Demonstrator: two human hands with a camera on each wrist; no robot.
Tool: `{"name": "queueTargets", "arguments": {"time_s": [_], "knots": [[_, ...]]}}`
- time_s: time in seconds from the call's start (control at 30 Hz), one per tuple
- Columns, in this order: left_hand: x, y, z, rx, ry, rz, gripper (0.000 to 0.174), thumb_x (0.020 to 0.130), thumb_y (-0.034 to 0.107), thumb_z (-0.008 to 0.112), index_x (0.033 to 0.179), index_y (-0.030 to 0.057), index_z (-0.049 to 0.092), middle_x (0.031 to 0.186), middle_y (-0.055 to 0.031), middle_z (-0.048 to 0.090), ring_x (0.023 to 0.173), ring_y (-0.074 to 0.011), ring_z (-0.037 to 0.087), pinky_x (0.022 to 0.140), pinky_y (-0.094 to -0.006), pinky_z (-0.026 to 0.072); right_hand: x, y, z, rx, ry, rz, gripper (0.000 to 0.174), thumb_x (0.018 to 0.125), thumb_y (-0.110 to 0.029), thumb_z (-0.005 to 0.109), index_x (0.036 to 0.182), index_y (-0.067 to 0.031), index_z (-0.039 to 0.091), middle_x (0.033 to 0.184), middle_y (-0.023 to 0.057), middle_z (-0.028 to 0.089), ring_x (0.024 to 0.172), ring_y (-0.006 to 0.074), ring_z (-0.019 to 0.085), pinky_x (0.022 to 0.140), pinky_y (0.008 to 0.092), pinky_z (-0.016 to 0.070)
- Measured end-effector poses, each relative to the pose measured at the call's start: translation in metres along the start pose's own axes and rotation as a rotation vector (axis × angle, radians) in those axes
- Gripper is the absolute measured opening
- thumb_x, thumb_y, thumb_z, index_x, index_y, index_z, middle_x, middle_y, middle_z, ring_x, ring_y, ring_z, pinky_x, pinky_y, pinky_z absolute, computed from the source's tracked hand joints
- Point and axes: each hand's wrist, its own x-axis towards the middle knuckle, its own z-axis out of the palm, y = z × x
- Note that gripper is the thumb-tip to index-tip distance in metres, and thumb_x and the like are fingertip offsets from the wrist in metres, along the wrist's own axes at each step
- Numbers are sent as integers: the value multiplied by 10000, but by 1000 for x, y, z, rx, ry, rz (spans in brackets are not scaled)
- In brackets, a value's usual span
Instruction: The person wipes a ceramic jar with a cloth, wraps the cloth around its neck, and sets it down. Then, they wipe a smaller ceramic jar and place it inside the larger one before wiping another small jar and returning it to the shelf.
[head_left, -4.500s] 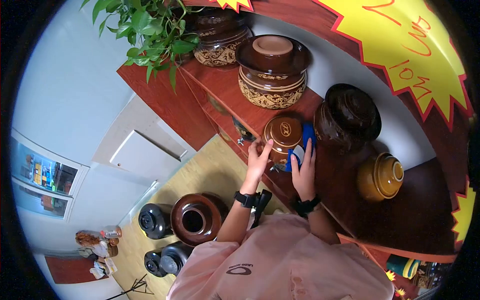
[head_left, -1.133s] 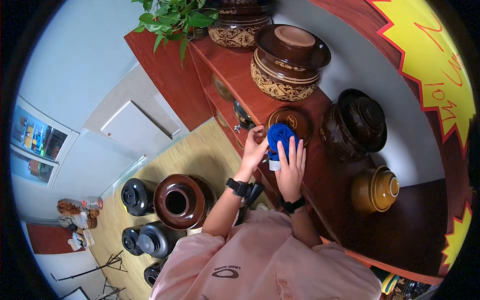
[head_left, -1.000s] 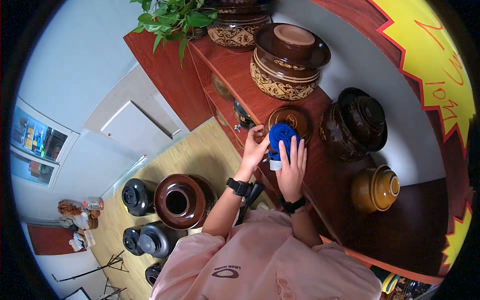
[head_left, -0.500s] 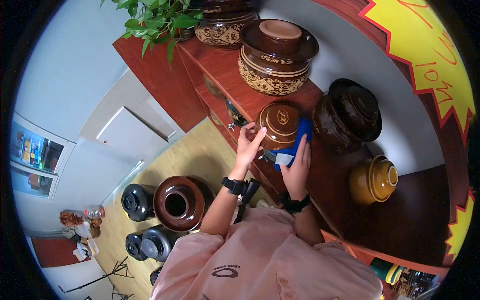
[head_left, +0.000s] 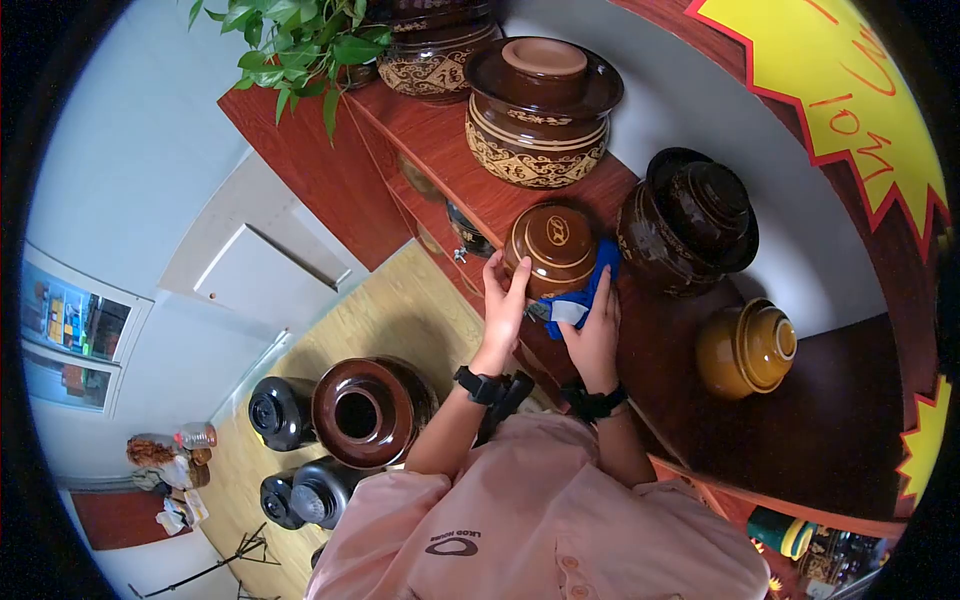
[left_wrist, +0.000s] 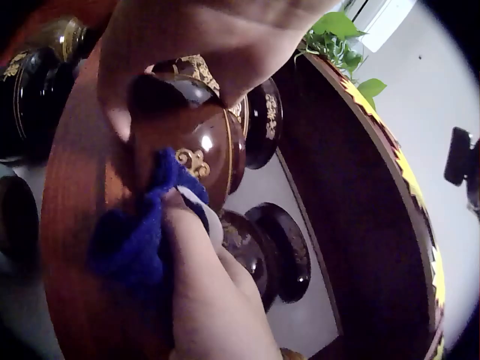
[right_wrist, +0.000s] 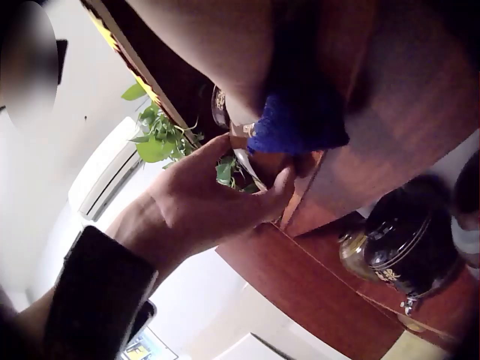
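In the head view, a small brown glazed pot [head_left: 550, 245] with pale rings and a mark on top is at the shelf's front edge. My left hand [head_left: 503, 305] holds its near left side, thumb against the glaze. My right hand [head_left: 597, 335] grips a blue cloth [head_left: 606, 262] with a white label, laid against the pot's right side. The left wrist view shows the cloth [left_wrist: 135, 240] bunched at my right thumb, touching the pot [left_wrist: 217, 142]. Across the right wrist view, my left hand [right_wrist: 202, 206] reaches toward the pot, mostly hidden behind the cloth [right_wrist: 300, 127].
A large patterned jar [head_left: 540, 140] is behind the pot. To the right are a dark lidded jar [head_left: 685, 225] and a yellow-brown pot [head_left: 745, 350]. A leafy plant [head_left: 290, 50] hangs at the back left. Several big jars, including a brown one [head_left: 365, 412], stand on the floor.
Since a second ago, the blue cloth and my right hand have moved off the pot's top to its right side, uncovering the mark. Over the last half second both hands have shifted only slightly.
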Motion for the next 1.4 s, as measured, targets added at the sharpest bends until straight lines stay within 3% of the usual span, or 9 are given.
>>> {"name": "queueTargets", "arguments": {"time_s": [0.07,0.2,0.6,0.7,0.93,1.17,1.3,1.33,1.4], "knots": [[2,-12,2,-44,-34,121,800,842,295,719,1404,-29,250,1320,-176,446,1165,-221,476,953,-318,425,-1,-1,-1,12,-6,7,924,725,-150,718,1450,37,177,1382,319,362,1273,453,371,1074,483,287],[4,-20,-1,109,-55,195,797,851,235,716,1419,-30,223,1311,-183,467,1199,-239,473,1004,-344,402,-2,1,0,5,-2,8,917,723,-151,719,1445,46,189,1375,324,367,1264,459,379,1068,483,295],[14,-10,-14,67,-117,147,793,813,258,755,1398,-26,301,1255,-142,524,1072,-183,552,873,-297,478,1,-3,1,35,50,-58,872,745,-181,718,1424,67,229,1339,344,393,1237,473,399,1056,504,304],[11,6,-19,116,-160,43,773,816,269,750,1408,30,316,1239,-113,538,1027,-156,569,803,-274,501,1,-4,0,28,30,-76,909,765,-161,714,1460,24,158,1359,349,357,1252,493,361,1065,504,293],[14,16,-25,164,-221,-5,680,852,321,705,1387,69,368,1104,-53,585,939,-109,586,710,-239,498,-1,-10,-2,-160,-20,-205,784,758,-118,680,1456,-165,326,1350,325,354,1310,473,313,1057,523,301],[13,13,-25,197,-194,20,684,863,335,690,1398,67,360,1125,-47,583,934,-109,582,702,-226,489,8,-15,-12,-170,-89,-320,691,787,-89,618,1431,-191,388,1375,288,346,1318,460,310,1060,509,305],[10,14,-20,141,-189,19,691,872,322,679,1418,68,339,1178,-45,576,956,-105,578,688,-213,481,7,-10,-8,-33,-121,-158,828,744,-59,668,1471,-171,288,1377,316,325,1294,489,315,1059,517,296],[15,10,-26,152,-212,-10,726,864,238,696,1433,41,290,1264,-92,535,1038,-145,591,745,-250,530,8,-9,-10,-41,-101,-162,958,699,-34,714,1494,-151,193,1374,332,325,1241,504,371,1013,500,363],[13,11,-24,122,-208,-19,728,867,242,692,1437,44,285,1278,-90,525,1040,-141,590,731,-244,534,11,-6,-9,191,-78,-50,989,682,-25,726,1490,-103,161,1384,328,323,1257,494,362,1021,486,360]]}}
